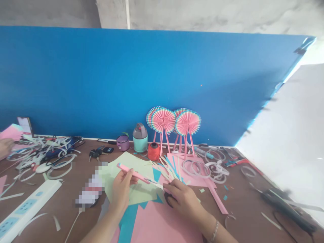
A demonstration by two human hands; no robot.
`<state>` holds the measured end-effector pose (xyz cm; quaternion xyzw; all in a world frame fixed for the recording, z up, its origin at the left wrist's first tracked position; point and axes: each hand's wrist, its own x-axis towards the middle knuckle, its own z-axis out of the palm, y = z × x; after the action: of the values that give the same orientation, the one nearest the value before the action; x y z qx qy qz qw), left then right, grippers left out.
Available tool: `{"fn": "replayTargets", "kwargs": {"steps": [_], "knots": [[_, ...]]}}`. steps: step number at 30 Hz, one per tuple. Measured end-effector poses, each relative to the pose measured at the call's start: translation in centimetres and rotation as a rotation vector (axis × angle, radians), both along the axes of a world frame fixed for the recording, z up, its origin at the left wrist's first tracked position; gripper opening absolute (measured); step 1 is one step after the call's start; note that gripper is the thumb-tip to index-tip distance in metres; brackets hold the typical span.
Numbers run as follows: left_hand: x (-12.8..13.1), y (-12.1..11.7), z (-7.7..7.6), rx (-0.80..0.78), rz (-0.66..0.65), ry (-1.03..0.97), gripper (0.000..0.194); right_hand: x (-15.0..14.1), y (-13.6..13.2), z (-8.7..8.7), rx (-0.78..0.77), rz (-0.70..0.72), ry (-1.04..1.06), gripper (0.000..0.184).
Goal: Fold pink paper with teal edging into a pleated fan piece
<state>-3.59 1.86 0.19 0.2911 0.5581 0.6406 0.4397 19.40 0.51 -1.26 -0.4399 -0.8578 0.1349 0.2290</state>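
Observation:
Pinched in my left hand point(124, 185) is a folded pink paper strip point(140, 176) with a blue edge at its far end. My right hand point(183, 199) grips a pair of scissors point(169, 199) by its black handles. The blades point left and meet the lower right end of the strip; whether they cut into it I cannot tell. Underneath lie a pale green sheet point(124, 162), blue paper point(128, 219) and a large pink sheet point(162, 222). Loose thin paper strips point(164, 170) fan out just beyond the scissors.
Several pink paper fans point(188, 123) stand against the blue partition point(101, 77). Beside them are a red thread spool point(154, 152), a teal container point(140, 140) and a purple pot point(123, 143). A power strip point(27, 206) lies left, a glue gun point(286, 209) right. Another person's hand point(6, 146) holds paper at far left.

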Motion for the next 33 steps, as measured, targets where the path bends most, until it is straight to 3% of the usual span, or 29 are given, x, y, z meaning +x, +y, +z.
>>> {"fn": "replayTargets", "kwargs": {"steps": [24, 33], "knots": [[0.11, -0.18, 0.32, -0.012, -0.002, 0.029, 0.029, 0.24, 0.20, -0.32, 0.010, -0.005, -0.023, 0.041], [0.14, -0.07, 0.35, -0.013, -0.020, 0.029, 0.031, 0.34, 0.55, -0.99, 0.020, -0.103, 0.173, 0.037]]}}
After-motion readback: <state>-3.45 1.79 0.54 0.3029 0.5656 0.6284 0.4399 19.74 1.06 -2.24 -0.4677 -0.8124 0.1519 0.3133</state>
